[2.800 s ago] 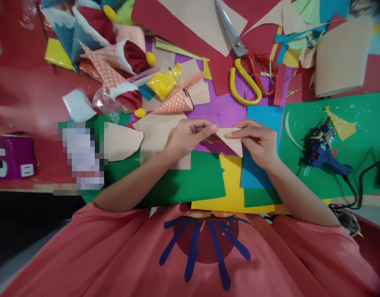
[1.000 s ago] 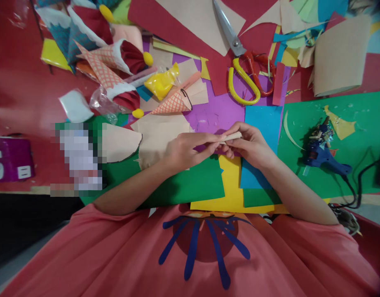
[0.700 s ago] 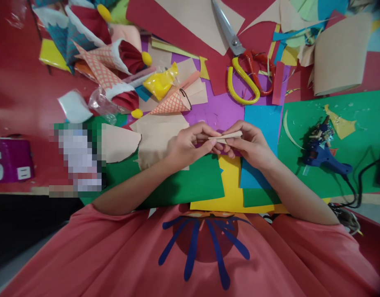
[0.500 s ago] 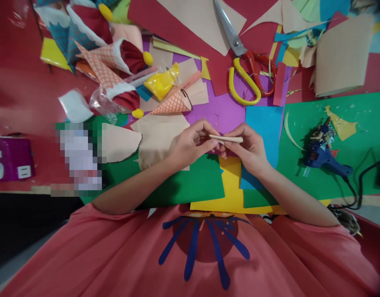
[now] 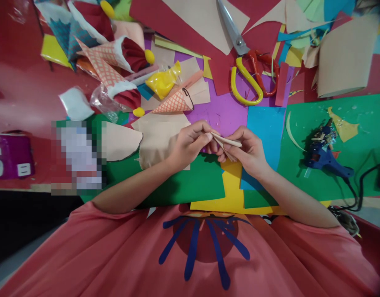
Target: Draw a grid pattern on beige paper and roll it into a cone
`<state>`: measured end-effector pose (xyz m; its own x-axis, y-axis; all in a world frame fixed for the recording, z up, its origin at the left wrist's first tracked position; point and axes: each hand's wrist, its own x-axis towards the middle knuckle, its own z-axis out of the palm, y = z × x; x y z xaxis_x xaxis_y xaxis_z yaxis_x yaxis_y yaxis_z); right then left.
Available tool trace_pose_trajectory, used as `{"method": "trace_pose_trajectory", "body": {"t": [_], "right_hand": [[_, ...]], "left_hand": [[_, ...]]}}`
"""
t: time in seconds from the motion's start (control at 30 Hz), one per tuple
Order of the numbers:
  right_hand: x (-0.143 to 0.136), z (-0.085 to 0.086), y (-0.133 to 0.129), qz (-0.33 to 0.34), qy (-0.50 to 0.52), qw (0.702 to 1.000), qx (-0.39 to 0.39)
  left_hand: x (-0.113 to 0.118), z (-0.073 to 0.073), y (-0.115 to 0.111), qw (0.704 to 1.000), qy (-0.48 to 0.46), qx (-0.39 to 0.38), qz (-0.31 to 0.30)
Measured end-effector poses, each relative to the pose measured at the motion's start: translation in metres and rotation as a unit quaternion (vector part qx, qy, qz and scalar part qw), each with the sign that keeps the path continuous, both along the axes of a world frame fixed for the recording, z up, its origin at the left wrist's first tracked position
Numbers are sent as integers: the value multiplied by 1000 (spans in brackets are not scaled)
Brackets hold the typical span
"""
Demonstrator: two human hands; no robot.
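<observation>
Between both hands is a small folded piece of beige paper (image 5: 229, 142), its layers fanning apart toward the bottom. My left hand (image 5: 196, 142) pinches its left end between thumb and fingers. My right hand (image 5: 248, 147) grips the other end, thumb on top. To the left of my left hand lies a wrinkled beige sheet (image 5: 159, 136), with a rounded cream paper piece (image 5: 120, 142) beside it. Just beyond the hands rests a paper cone with an orange lattice pattern (image 5: 174, 102).
Large scissors (image 5: 247, 62) with yellow and red handles lie beyond the hands. A blue glue gun (image 5: 326, 159) with a cord rests on green card (image 5: 363, 123) at right. Several finished cones (image 5: 111, 62) and a yellow packet (image 5: 165, 80) crowd the back left.
The folded beige paper has been tilted and its layers now spread open below. My left fingers have shifted slightly along its left end.
</observation>
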<state>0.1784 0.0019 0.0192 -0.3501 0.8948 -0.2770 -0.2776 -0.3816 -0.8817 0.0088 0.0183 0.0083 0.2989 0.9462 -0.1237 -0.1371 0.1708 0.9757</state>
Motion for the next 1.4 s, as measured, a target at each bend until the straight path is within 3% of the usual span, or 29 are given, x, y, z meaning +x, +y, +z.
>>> {"method": "trace_pose_trajectory", "body": {"t": [0.13, 0.37, 0.67, 0.87, 0.97, 1.4], "right_hand": [[0, -1, 1, -11, 22, 1000, -13], [-1, 0, 2, -9, 33, 999, -15], [0, -1, 2, 6, 54, 998, -30], [-2, -1, 1, 9, 47, 998, -29], [-2, -2, 1, 5, 39, 999, -24], [-1, -3, 0, -1, 55, 998, -29]], "left_hand": [[-1, 3, 2, 1000, 3, 7, 20], [0, 3, 2, 1000, -4, -11, -6], [3, 2, -2, 999, -27, 23, 18], [3, -3, -2, 997, -58, -12, 49], [2, -7, 0, 996, -81, -23, 33], [2, -2, -3, 999, -37, 29, 28]]}}
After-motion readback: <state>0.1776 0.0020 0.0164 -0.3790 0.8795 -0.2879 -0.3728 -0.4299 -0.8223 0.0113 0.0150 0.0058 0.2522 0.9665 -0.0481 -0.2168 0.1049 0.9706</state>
